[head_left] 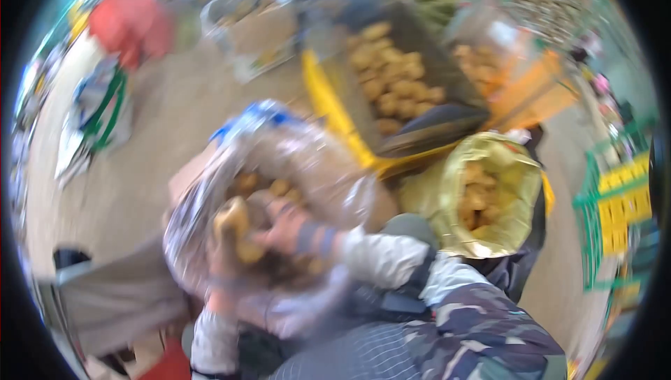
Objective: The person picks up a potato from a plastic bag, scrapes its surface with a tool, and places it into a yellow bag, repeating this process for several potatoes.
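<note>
Both hands are inside a clear plastic bag [314,149] that holds several round yellow-brown items, perhaps potatoes [248,183]. My left hand [222,258] is at the left side of the bag, against a pale yellow-brown item [234,218], its fingers smeared by motion. From the right reaches my right hand [283,230], with a grey band at the wrist; its fingers lie beside the same items and are blurred. Whether either hand grips an item is too blurred to tell.
Beyond the bag is a dark-lined yellow crate [325,97] with similar items. A yellow-green sack [454,195] of them stands at the right, a white bag [258,34] at the back. Green crates [590,205] are far right, a red bag [131,22] far left.
</note>
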A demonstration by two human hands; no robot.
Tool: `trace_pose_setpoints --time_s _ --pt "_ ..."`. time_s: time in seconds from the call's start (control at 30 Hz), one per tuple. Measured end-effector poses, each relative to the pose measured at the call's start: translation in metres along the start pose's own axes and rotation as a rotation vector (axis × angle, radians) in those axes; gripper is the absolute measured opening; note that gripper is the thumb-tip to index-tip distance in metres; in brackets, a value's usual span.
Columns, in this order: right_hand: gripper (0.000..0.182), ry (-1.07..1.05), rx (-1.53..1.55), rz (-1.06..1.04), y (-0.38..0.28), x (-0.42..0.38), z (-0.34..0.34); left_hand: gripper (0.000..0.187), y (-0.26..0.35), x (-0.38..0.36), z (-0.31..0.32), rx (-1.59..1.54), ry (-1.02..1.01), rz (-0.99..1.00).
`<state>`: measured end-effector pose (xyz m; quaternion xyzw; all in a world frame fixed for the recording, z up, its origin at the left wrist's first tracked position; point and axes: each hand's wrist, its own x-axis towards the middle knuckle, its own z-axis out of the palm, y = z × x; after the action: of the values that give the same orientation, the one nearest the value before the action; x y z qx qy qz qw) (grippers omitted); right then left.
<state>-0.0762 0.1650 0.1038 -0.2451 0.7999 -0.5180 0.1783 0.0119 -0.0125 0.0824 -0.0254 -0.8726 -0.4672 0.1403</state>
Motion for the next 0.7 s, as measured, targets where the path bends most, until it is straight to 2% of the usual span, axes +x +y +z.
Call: trace_pose_setpoints --time_s 0.03,0.07,0.1,0.2,0.3,0.4,0.5,0.6,0.7 --pt "0.065 0.045 0.105 0.024 -0.001 0.0 0.003 0.047 -0.007 0.001 0.004 -0.567 0.107 -0.232" --pt "0.056 -0.05 0.345 0.184 -0.015 0.003 -0.01 0.05 -0.005 0.004 0.006 -0.964 0.155 -0.457" --pt "0.048 -0.029 0.208 0.195 -0.025 0.004 -0.017 0.049 0.011 0.008 0.005 -1.049 0.147 -0.462" --pt "0.046 -0.167 0.605 0.129 0.01 0.018 -0.001 0.049 0.01 0.006 -0.001 -0.901 0.129 -0.379" --pt "0.044 -0.185 0.578 0.048 0.008 0.013 -0.001 0.053 0.009 0.004 -0.007 -0.922 0.092 -0.394" --pt "0.048 -0.186 0.504 0.042 -0.003 0.01 -0.006 0.053 0.016 0.006 -0.01 -1.178 0.081 -0.519" --pt "0.051 -0.217 0.607 0.038 0.007 0.013 -0.005 0.053 0.017 0.007 -0.008 -1.259 0.098 -0.567" --pt "0.055 -0.287 0.72 0.198 0.007 0.015 -0.011 0.051 0.008 0.006 -0.007 -1.198 0.111 -0.571" --pt "0.055 -0.218 0.325 0.101 0.004 0.009 -0.006 0.051 0.003 0.007 -0.003 -1.232 0.13 -0.62"
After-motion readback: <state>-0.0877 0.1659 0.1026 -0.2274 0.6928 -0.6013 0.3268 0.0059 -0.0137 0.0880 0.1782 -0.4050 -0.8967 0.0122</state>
